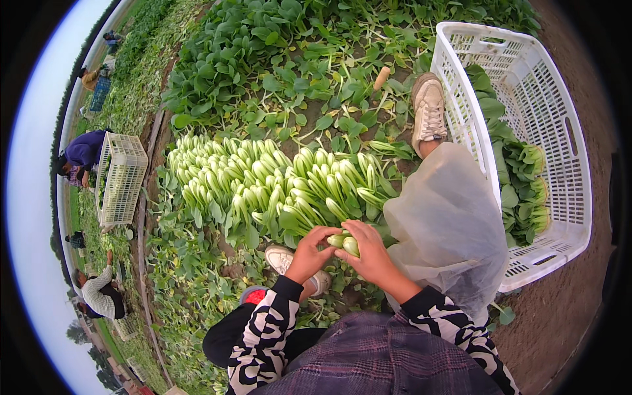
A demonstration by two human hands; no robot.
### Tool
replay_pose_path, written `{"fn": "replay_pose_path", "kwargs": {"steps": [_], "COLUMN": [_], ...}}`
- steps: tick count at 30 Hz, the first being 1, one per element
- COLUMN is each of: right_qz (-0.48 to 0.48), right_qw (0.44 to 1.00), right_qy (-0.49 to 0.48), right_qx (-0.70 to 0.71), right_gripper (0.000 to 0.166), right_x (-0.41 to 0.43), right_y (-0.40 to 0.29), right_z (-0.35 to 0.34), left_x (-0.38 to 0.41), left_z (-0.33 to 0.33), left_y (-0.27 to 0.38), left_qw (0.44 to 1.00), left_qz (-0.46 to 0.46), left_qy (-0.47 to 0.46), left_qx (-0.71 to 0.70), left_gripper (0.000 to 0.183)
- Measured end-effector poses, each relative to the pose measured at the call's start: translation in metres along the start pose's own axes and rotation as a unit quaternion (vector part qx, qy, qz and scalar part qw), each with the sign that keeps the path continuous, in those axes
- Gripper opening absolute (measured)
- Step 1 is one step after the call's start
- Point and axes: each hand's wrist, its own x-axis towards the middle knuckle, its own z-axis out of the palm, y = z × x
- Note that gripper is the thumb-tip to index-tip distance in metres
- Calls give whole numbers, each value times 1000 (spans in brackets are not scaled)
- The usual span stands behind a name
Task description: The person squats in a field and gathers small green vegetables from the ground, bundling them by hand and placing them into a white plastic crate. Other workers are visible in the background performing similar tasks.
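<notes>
My left hand (312, 252) and my right hand (369, 254) meet in front of my knees around a small bunch of bok choy (351, 245). The pale stem bases show between my fingers; the leaves are mostly hidden. My right hand curves over the bunch from the right, while the left fingertips and thumb press against its other side. Just beyond my hands, a broad pile of cut bok choy (266, 173) lies on the ground in rows, pale stems upward and leaves below.
At right stands a white plastic crate (568, 173), partly filled with bok choy (523, 197). A translucent plastic sheet (444, 217) covers my right leg. A wooden handle (382, 78) pokes from the ground. Uncut plants (232, 59) grow beyond. Several people work at left, one beside a crate (123, 177).
</notes>
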Motion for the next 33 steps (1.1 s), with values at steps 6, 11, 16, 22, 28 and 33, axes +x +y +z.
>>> {"fn": "replay_pose_path", "kwargs": {"steps": [6,11,16,22,28,33], "right_qz": [266,307,351,296,337,267], "right_qw": [913,890,846,873,842,914], "right_qy": [-176,-185,-152,-217,-174,-174], "right_qx": [253,282,371,321,385,250], "right_gripper": [53,53,55,41,50,44], "right_x": [-10,-9,-16,-2,-11,-5], "right_y": [-5,-4,7,-11,-3,-18], "right_z": [5,9,20,1,14,3], "left_x": [34,50,50,67,38,-17], "left_z": [-56,-86,-70,-74,-94,-104], "left_y": [-64,-107,-116,-116,-110,-25], "left_qw": [952,924,938,939,967,973], "left_qz": [-76,-238,-150,-182,-195,-149], "left_qy": [291,213,209,189,134,171], "left_qx": [49,209,232,223,94,49], "left_gripper": [14,36,29,28,39,43]}}
